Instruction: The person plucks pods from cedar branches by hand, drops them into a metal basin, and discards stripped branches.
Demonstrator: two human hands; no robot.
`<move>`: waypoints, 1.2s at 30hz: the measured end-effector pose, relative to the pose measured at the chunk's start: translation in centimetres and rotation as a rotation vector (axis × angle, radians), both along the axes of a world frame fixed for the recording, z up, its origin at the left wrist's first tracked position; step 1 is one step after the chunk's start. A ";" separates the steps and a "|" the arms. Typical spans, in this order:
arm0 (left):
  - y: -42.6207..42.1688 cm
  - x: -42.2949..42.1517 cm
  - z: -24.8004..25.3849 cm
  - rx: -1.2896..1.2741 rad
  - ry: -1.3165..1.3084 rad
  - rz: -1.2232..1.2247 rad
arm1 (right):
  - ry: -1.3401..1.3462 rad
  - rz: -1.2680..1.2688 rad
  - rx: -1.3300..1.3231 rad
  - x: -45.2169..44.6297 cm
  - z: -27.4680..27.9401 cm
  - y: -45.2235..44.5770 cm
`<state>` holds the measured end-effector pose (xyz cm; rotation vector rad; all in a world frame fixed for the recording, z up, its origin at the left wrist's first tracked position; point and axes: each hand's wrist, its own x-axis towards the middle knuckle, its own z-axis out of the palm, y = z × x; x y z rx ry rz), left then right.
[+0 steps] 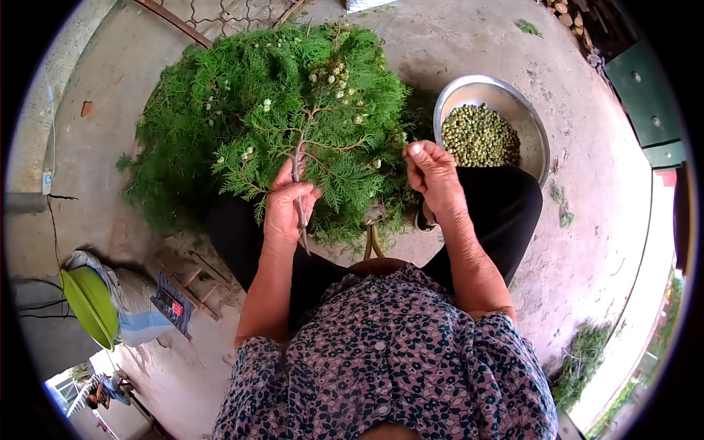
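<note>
Bare concrete floor (594, 220) lies all around. Near its middle, a leafy branch (299, 167) with pale cones stands out, its stem clamped between the left hand's (290, 207) thumb and fingers. At 3 o'clock from the stem, the right hand (436, 176) has thumb and fingers drawn together; whether anything is pinched there, I cannot tell. Cut greenery (191, 110) heaps up beyond the branch, toward 11 o'clock. A metal bowl (531, 136) of small green cones (478, 136) sits at 2 o'clock, and a lime-green basin (89, 312) at 8 o'clock.
</note>
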<state>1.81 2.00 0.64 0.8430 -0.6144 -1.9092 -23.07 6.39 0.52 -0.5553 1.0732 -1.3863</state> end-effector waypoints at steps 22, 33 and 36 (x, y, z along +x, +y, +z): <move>-0.6 -0.1 -0.5 -0.032 0.190 -0.012 | -0.312 -0.231 0.146 0.3 -4.6 -0.6; -0.6 -0.2 -0.4 -0.028 0.210 0.062 | 0.159 0.126 -0.008 3.6 0.4 -0.7; -0.5 -0.3 -0.4 -0.038 0.194 0.038 | 0.288 0.148 -0.021 4.6 0.2 -1.2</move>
